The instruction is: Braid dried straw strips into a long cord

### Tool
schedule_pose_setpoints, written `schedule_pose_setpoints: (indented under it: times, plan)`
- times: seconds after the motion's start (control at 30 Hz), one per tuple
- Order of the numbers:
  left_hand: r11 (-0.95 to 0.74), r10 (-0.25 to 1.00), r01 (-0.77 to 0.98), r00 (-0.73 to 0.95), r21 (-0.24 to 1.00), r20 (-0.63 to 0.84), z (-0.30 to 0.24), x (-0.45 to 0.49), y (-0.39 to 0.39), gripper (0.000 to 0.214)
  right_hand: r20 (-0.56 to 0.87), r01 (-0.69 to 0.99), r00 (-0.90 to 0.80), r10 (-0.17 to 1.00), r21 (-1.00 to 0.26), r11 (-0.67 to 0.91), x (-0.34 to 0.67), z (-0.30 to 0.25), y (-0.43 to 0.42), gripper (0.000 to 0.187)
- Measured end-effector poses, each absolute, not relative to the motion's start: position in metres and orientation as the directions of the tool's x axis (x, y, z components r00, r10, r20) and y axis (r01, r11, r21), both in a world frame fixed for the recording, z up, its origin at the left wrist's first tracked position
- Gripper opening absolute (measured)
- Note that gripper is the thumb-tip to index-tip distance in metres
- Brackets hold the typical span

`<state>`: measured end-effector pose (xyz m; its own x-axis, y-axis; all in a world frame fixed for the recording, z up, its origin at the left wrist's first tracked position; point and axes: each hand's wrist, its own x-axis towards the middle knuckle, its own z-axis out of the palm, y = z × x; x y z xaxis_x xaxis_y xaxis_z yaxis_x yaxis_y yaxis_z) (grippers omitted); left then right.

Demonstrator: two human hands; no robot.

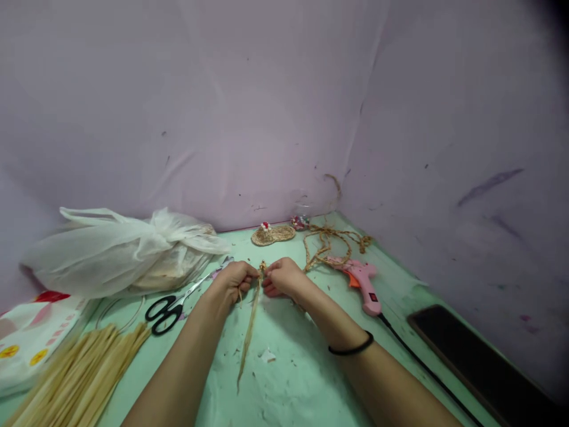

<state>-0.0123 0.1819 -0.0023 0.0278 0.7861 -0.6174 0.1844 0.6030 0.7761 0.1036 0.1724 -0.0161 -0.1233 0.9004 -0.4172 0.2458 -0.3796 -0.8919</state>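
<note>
My left hand (239,280) and my right hand (281,277) meet over the middle of the table, fingers pinched around the end of a straw braid. Between them a loose dry strand (249,332) hangs down toward me. The finished rope of braid (326,249) lies in loops beyond my right hand. Just past my hands sits a small woven slipper-shaped piece (273,235) with red and white beads on it. Black-handled scissors (165,314) lie left of my left wrist, their tips partly behind that hand.
Dry straw strips (84,373) lie at the front left, beside a printed packet (35,338). A tied white plastic bag (128,255) stands behind them. To the right are a pink glue gun (367,284) with its cord, a dark phone-like slab (471,356) and a bead container (300,222).
</note>
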Motion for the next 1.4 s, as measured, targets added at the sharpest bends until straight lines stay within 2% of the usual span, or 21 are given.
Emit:
schedule_pose_setpoints:
  times: [0.13, 0.27, 0.5, 0.7, 0.83, 1.07, 1.23, 1.4]
  plan:
    - [0.637, 0.753, 0.176, 0.067, 0.750, -0.655, -0.004, -0.012, 0.184, 0.025, -0.469, 0.055, -0.289, 0.835, -0.879, -0.474, 0.105, -0.013, 0.173, 0.022]
    - [0.653, 0.728, 0.189, 0.109, 0.733, -0.677, -0.004, -0.014, 0.185, 0.023, -0.481, 0.011, -0.292, 0.827, -0.866, -0.500, 0.106, -0.010, 0.172, 0.021]
    - [0.615, 0.741, 0.256, 0.136, 0.746, -0.658, -0.003, -0.016, 0.184, 0.013, -0.466, 0.133, -0.204, 0.861, -0.884, -0.447, 0.103, -0.016, 0.174, 0.013]
    - [0.537, 0.801, 0.317, 0.097, 0.781, -0.590, -0.007, -0.014, 0.182, 0.004, -0.358, 0.309, -0.128, 0.925, -0.901, -0.306, 0.110, -0.031, 0.185, 0.011]
    - [0.499, 0.830, 0.341, 0.076, 0.796, -0.553, -0.006, -0.013, 0.180, 0.004, -0.323, 0.372, -0.081, 0.943, -0.887, -0.272, 0.112, -0.031, 0.185, 0.008]
    - [0.426, 0.876, 0.374, 0.060, 0.824, -0.479, -0.011, -0.016, 0.180, 0.006, -0.315, 0.409, -0.049, 0.948, -0.872, -0.269, 0.111, -0.035, 0.186, 0.007]
    - [0.383, 0.873, 0.393, 0.143, 0.836, -0.466, -0.016, -0.033, 0.184, 0.011, -0.317, 0.402, -0.037, 0.948, -0.873, -0.276, 0.111, -0.039, 0.187, 0.007]
    - [0.328, 0.890, 0.560, 0.086, 0.761, -0.447, -0.003, -0.028, 0.176, 0.008, -0.321, 0.371, -0.037, 0.946, -0.884, -0.286, 0.110, -0.038, 0.184, 0.006]
